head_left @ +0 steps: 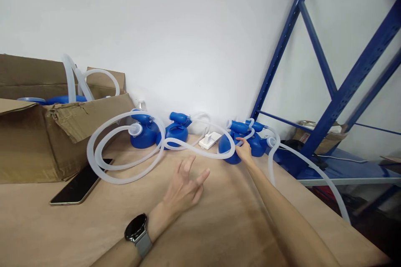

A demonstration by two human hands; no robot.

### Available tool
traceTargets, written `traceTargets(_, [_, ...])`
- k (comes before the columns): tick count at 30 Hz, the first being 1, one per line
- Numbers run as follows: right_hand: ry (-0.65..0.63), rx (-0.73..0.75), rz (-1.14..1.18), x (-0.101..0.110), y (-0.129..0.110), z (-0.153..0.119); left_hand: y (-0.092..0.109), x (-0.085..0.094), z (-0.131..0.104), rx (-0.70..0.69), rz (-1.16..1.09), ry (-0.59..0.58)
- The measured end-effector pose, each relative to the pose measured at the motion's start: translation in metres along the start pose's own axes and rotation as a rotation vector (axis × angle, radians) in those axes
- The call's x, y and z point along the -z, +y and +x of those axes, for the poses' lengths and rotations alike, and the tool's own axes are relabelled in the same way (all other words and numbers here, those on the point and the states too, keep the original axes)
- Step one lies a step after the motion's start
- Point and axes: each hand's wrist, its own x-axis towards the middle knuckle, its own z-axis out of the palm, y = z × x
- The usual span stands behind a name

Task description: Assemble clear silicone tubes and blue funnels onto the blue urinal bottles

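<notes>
The left hand (184,187), a watch (137,228) on its wrist, hovers open above the table (219,225), fingers spread, holding nothing. Farther off, the right hand (244,152) touches a blue pump (230,150) near the wall; whether it grips cannot be told. White tubing (125,171) loops leftward toward a phone (79,185) and box (37,142)

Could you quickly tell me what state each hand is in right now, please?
Left hand: open, fingers spread, holding nothing above the brown table.
Right hand: touching the blue plastic pump body; grip cannot be told.
</notes>
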Motion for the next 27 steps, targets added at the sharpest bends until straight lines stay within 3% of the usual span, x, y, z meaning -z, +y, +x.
traceTargets(3, [0.073, -0.119, 0.068, 0.004, 0.002, -0.011, -0.004, 0.017, 0.020, -0.068, 0.103, -0.160])
traceTargets(6, [0.110, -0.168, 0.142, 0.009, 0.003, -0.021, -0.012, 0.027, 0.042, -0.098, 0.167, -0.247])
traceTargets(11, [0.104, -0.139, 0.262, 0.017, 0.005, -0.033, -0.042, 0.011, 0.057, 0.042, 0.267, -0.330])
traceTargets(16, [0.053, -0.092, 0.379, 0.030, -0.005, -0.045, -0.082, -0.009, 0.040, 0.207, 0.319, -0.273])
traceTargets(21, [-0.062, -0.094, 0.676, 0.047, -0.023, -0.055, -0.117, -0.014, 0.012, 0.380, 0.457, -0.119])
traceTargets(27, [-0.043, -0.067, 0.773, 0.048, -0.024, -0.055, -0.130, -0.018, -0.002, 0.526, 0.576, -0.135])
